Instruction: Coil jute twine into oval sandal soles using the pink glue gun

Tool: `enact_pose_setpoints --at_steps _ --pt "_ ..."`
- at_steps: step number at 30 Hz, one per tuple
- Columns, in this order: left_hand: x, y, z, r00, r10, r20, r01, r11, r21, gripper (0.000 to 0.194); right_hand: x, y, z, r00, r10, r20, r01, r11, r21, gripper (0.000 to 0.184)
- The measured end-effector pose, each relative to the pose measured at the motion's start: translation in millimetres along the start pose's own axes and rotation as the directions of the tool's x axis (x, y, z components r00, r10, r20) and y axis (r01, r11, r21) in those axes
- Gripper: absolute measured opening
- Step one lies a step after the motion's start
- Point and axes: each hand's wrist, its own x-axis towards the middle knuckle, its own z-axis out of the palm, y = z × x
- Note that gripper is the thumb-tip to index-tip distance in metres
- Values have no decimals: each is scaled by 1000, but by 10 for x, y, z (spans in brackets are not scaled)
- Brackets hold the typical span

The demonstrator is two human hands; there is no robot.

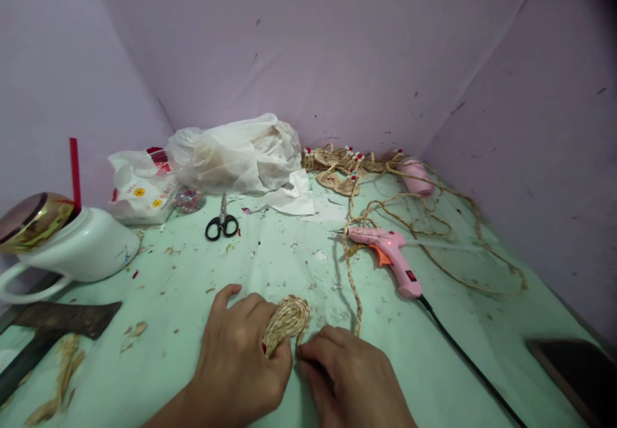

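Observation:
My left hand (pixel 237 358) is closed around a small coil of braided jute rope (pixel 288 321), gripping its lower edge on the green table (pixel 202 286). My right hand (pixel 351 376) rests just right of the coil, fingers curled and pinched at the rope's base. The braided rope (pixel 354 286) runs from the coil up toward the pink glue gun (pixel 390 258), which lies a short way beyond my right hand with its light on.
Black scissors (pixel 222 223) lie mid-table. Plastic bags (pixel 236 155) sit at the back, woven jute pieces (pixel 340 168) and a pink roll (pixel 417 177) at back right. A white jug (pixel 72 241) and a dark blade (pixel 53 325) are left. The gun's black cord (pixel 467 364) and a dark phone (pixel 573 370) are right.

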Motion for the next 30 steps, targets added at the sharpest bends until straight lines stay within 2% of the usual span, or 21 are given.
enact_pose_setpoints --at_steps 7,9,12,14,15,17,20,24,30 --pt "6 24 22 998 -2 63 6 998 -66 13 72 -30 2 993 -119 24 115 983 141 17" --pt "14 24 -3 995 2 98 6 997 -78 13 104 -47 -59 987 -140 78 124 976 178 18" --pt "11 21 -32 990 -3 142 12 998 -57 12 155 -34 -186 983 -81 163 46 977 206 19" --pt "0 22 -37 988 -26 153 31 999 -36 12 184 8 -258 994 -5 109 -18 978 209 17" --pt "-6 23 -35 987 -38 158 43 999 -30 11 199 35 -283 997 11 73 -26 978 208 21" --pt "-16 25 -29 983 -63 171 68 997 -24 10 236 84 -311 998 -21 52 12 985 174 42" --pt "-21 25 -22 979 -72 190 80 996 -32 10 314 114 -316 980 -81 181 69 995 75 64" --pt "-30 16 -9 982 -68 177 79 995 -53 13 414 92 -307 944 -89 319 79 996 46 57" --pt "-44 13 -3 974 -49 219 64 996 -63 12 456 70 -299 944 -71 323 59 997 48 48"
